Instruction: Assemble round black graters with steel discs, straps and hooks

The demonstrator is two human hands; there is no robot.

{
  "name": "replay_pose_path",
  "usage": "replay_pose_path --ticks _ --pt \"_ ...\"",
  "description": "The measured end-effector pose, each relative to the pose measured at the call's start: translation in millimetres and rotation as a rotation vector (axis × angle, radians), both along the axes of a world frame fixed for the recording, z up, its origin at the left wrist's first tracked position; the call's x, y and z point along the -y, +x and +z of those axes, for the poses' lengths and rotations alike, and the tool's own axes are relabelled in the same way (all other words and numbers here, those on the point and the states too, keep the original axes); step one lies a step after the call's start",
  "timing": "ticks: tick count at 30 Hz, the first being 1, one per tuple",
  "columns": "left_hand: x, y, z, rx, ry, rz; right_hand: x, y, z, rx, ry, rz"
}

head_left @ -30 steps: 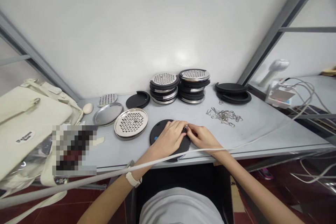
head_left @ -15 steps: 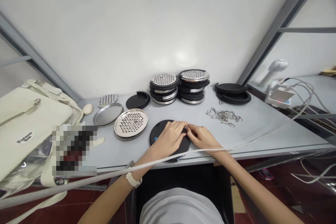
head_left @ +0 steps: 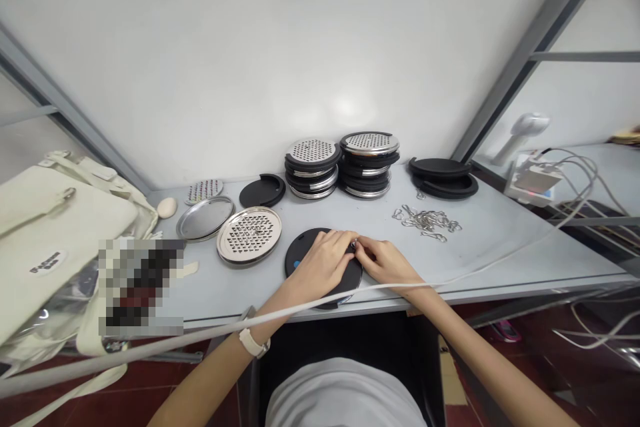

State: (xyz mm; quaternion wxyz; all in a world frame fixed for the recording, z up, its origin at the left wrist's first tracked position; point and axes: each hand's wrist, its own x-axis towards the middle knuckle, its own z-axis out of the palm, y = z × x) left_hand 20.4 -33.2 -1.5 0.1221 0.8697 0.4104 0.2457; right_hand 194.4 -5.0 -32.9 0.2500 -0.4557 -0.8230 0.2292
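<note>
A round black grater case with a blue spot lies at the table's front edge, a silvery rim showing low on its right. My left hand rests across its top and holds it, fingertips bent toward the right edge. There, my right hand pinches a small metal clip, mostly covered by fingers of both hands. Whether the clip passes through the case cannot be seen. Loose metal clips lie in a pile to the right. A round metal grater plate sits on the left.
Two stacks of graters stand against the wall. Black cases lie at the back right, another black case at back left. Metal trays and a cream bag are left. A white cable crosses over my forearms.
</note>
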Motion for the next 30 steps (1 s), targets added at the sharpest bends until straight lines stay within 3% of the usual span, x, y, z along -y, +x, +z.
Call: replay_pose_path --ticks 30 --pt "0.3 -0.8 0.9 0.052 -0.016 -0.032 -0.9 0.6 -1.1 -0.008 -0.004 0.009"
